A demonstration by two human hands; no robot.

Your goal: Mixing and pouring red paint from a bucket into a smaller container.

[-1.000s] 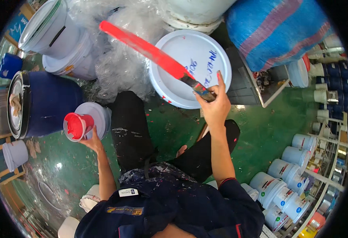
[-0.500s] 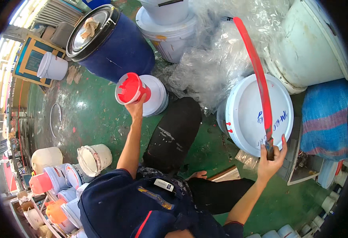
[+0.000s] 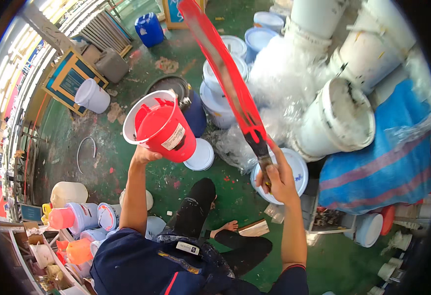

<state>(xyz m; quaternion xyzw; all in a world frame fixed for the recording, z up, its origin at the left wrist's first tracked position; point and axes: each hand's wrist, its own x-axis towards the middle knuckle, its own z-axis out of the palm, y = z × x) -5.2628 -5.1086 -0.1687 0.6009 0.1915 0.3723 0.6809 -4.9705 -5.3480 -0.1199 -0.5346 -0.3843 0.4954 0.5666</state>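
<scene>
A small plastic tub point(image 3: 185, 147) with red paint point(image 3: 160, 122) in it is raised in my left hand point(image 3: 146, 155), whose fingers go under and behind its base. The tub tilts, with its mouth toward the upper left. My right hand point(image 3: 280, 178) grips a long spatula point(image 3: 231, 88) by its dark handle. Red paint coats the blade, with a greyish streak along its middle. The blade slants up and left past the tub's right side, apart from it in the picture. Below the right hand stands a white lidded bucket point(image 3: 294, 169).
A smaller white-lidded bucket point(image 3: 200, 156) and a blue drum point(image 3: 193, 113) stand beyond the tub. Clear plastic sheeting point(image 3: 284, 73) lies among large white buckets point(image 3: 318, 128). A blue woven sack point(image 3: 377, 157) is at right; several containers point(image 3: 85, 219) crowd the lower left.
The tub and spatula have come up closer to the view. The blade has swung left, away from over the lidded bucket. The view has shifted, showing more of the far floor.
</scene>
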